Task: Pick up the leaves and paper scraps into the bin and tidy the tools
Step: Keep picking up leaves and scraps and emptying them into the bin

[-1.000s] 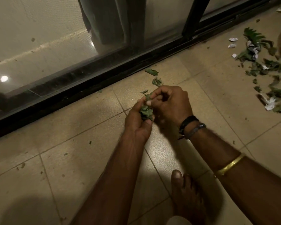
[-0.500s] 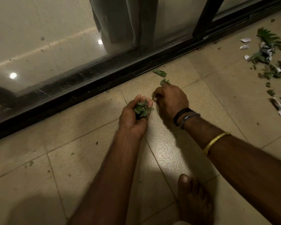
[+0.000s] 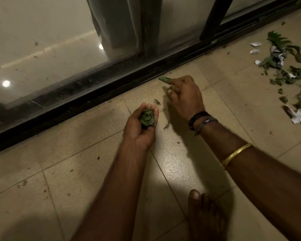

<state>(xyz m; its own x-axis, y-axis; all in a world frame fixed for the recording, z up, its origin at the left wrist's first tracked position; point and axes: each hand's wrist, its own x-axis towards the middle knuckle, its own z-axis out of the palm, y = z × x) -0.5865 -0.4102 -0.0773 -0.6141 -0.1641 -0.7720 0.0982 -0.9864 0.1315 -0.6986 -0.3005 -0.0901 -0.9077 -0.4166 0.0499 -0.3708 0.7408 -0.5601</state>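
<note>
— What has shifted?
— A second ago the right hand (image 3: 184, 100) was pressed against the left hand (image 3: 142, 127). It has since gone out toward the door track (image 3: 76, 108).
— Start from the left, then.
— A glass door (image 3: 42, 49) with a curtain (image 3: 118, 23) behind it, and the dark track along its foot. Below that is the tiled floor (image 3: 76, 171), speckled with green crumbs.
— And the left hand?
— It is palm up, low over the floor, with its fingers curled round a wad of leaves (image 3: 147, 118).
— Just right of it?
— Small leaf bits (image 3: 157, 101) lie on the tile between the two hands.
— The right hand?
— Its back is up and the forefinger is stretched onto a single leaf (image 3: 163, 79) lying just beside the track. The other fingers are curled under and blurred, so I cannot tell whether they hold anything. There are dark bands (image 3: 198, 119) at the wrist and a gold bangle (image 3: 236, 153) up the forearm.
— Further right?
— A bare foot (image 3: 203, 214) at the bottom. At the far right, well apart from both hands, loose leaves (image 3: 281, 79) lie strewn on the floor, mixed with white paper scraps (image 3: 255, 44).
</note>
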